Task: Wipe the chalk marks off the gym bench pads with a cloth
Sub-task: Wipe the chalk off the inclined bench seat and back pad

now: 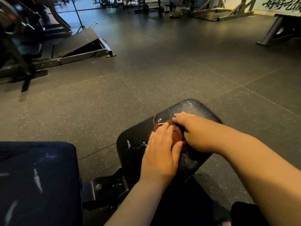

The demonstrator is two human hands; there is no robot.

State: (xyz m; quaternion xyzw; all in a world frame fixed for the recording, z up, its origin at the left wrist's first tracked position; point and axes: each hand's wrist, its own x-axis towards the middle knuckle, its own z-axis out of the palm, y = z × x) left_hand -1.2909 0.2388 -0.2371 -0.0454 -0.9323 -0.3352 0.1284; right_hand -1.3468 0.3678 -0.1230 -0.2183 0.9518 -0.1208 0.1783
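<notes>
Head view gives me the rubber floor (162,70) first, then the broad near pad (40,176) at lower left, streaked with chalk marks (37,181) not yet wiped. Beyond it sits the smaller seat pad (195,110), with both hands on it. The left hand (160,154) lies flat on the cloth (176,135), fingers straight and together, thumb out to the side. The right hand (193,134) rests on the cloth's far side; whether it pinches or merely presses I cannot tell. The brown cloth lies bunched between them on the seat pad. I judge it soft, light and limp, so it will slip unless pressed flat under a palm or gripped by a folded edge. Small white smears (159,120) sit just beside it.
</notes>
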